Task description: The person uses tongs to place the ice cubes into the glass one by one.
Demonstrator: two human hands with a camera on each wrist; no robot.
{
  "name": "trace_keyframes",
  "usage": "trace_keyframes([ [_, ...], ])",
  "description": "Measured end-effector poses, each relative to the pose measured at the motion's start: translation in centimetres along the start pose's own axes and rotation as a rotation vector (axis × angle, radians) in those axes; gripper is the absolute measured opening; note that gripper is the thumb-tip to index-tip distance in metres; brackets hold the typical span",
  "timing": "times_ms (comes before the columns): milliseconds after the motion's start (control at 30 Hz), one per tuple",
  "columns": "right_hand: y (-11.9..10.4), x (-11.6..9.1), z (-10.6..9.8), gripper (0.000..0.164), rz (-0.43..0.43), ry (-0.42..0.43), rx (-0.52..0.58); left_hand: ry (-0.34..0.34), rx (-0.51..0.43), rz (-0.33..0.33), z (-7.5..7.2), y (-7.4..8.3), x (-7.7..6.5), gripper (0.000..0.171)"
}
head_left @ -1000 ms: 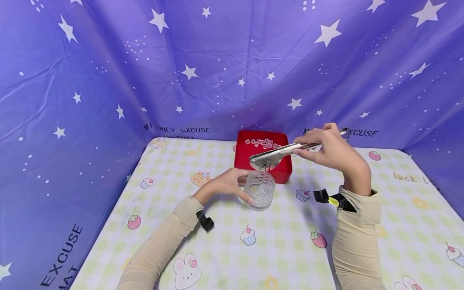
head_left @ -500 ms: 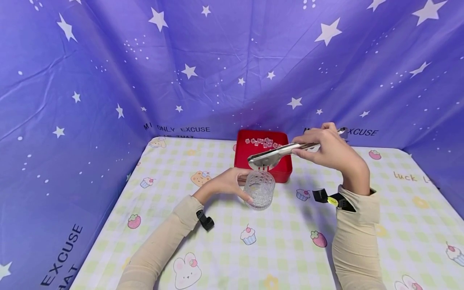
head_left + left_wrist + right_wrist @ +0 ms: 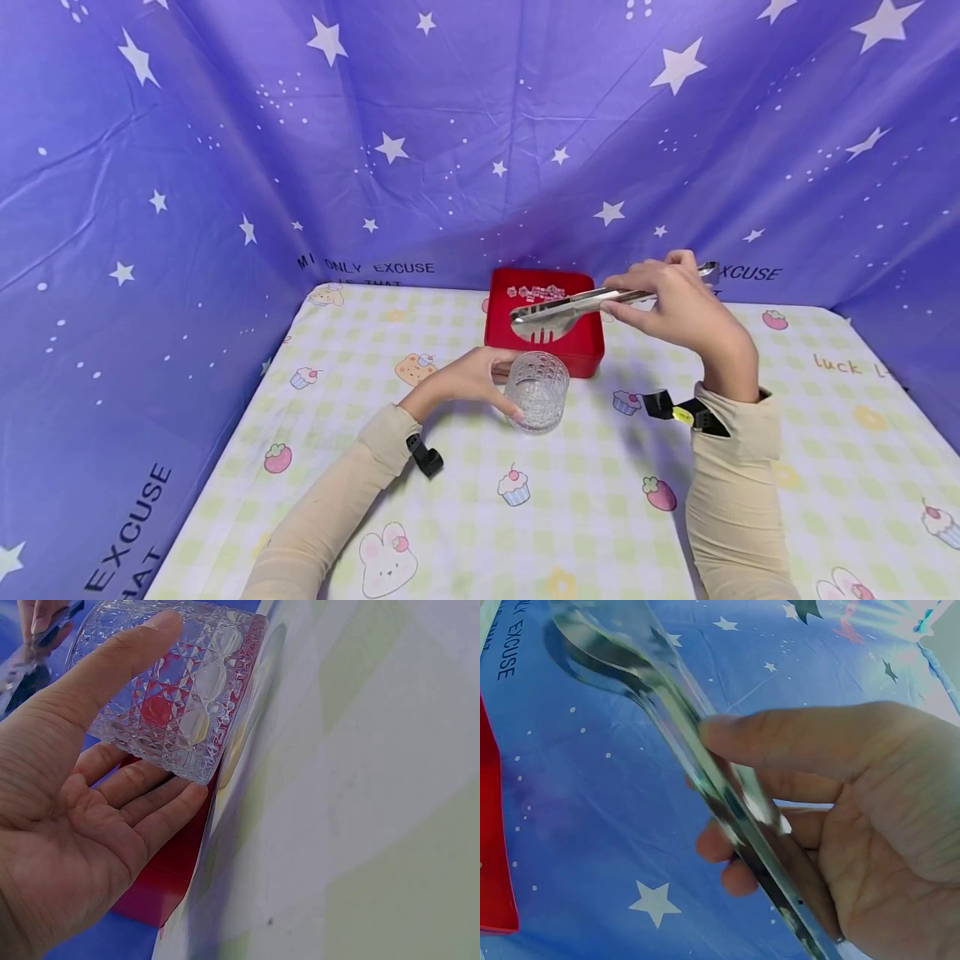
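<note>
My left hand (image 3: 468, 377) holds a clear patterned drinking glass (image 3: 536, 396) upright on the tablecloth. In the left wrist view its thumb lies along one side of the glass (image 3: 169, 682), with the fingers on the other. Metal serving tongs (image 3: 543, 323), slotted at the head, are gripped in my right hand (image 3: 675, 304). Their head hangs above the front part of a red tray (image 3: 585, 364), just behind and over the glass rim. Thumb and fingers squeeze the tongs (image 3: 712, 780) from both sides in the right wrist view. Small clear cubes (image 3: 542, 292) lie towards the tray's back.
A checked tablecloth (image 3: 450, 517) with printed cupcakes and strawberries covers the table. Purple star-patterned curtain (image 3: 480, 208) closes off the back and both sides. The tray stands close behind the glass, near the table's back edge.
The tongs have risen a little and drawn back from the glass rim towards the tray, now covering the right-hand cubes. My left hand and the glass have stayed put.
</note>
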State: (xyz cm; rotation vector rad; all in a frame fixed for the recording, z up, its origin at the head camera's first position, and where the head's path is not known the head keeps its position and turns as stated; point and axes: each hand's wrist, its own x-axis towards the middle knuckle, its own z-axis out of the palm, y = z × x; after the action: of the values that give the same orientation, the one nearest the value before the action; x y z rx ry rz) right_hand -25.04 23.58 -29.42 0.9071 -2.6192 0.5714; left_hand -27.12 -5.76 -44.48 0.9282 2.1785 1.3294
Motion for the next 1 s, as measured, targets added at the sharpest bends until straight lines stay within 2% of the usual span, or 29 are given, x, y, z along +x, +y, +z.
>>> trace_keyframes([
  [100,0.1,0.1,0.2,0.025,0.005,0.057,-0.037,0.002,0.011,-0.001,-0.1,0.1,0.0,0.084],
  [400,0.1,0.8,1.4,0.031,0.065,0.274,-0.106,-0.013,-0.036,0.005,0.1,0.1,-0.1,0.085],
  [533,0.4,1.3,2.3,0.032,0.054,0.327,-0.159,-0.015,-0.021,0.007,0.2,0.1,0.0,0.086],
  [700,1.1,2.7,3.4,0.031,-0.037,0.308,-0.266,0.002,0.023,0.001,0.2,0.1,0.0,0.086],
  [1000,3.0,5.9,5.5,0.03,-0.202,0.197,-0.453,-0.008,-0.027,0.036,0.2,0.0,0.1,0.084],
])
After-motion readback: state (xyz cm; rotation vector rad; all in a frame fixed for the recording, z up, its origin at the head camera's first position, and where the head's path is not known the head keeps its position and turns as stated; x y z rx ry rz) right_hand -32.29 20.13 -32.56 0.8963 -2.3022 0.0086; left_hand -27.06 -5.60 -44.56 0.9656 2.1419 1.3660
